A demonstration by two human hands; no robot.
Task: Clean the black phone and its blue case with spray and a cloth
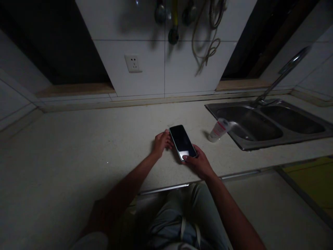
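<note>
A smartphone (182,142) with a dark screen and a pale edge is tilted in front of me over the counter. My right hand (199,162) grips its lower end, with the thumb lying across the screen's bottom and the fingers around the right side and behind. Beside the phone's upper left edge is my left hand (162,143), its fingers loosely bent and apart; whether a fingertip touches the phone I cannot tell. A clear plastic cup (219,130) with red print stands on the counter to the right of the phone.
The pale countertop (78,146) runs along a tiled wall. At right, a steel double sink (241,146) has a curved tap (283,71). A socket (133,64), pipe valves (173,35) and a hanging cord (212,52) are on the wall.
</note>
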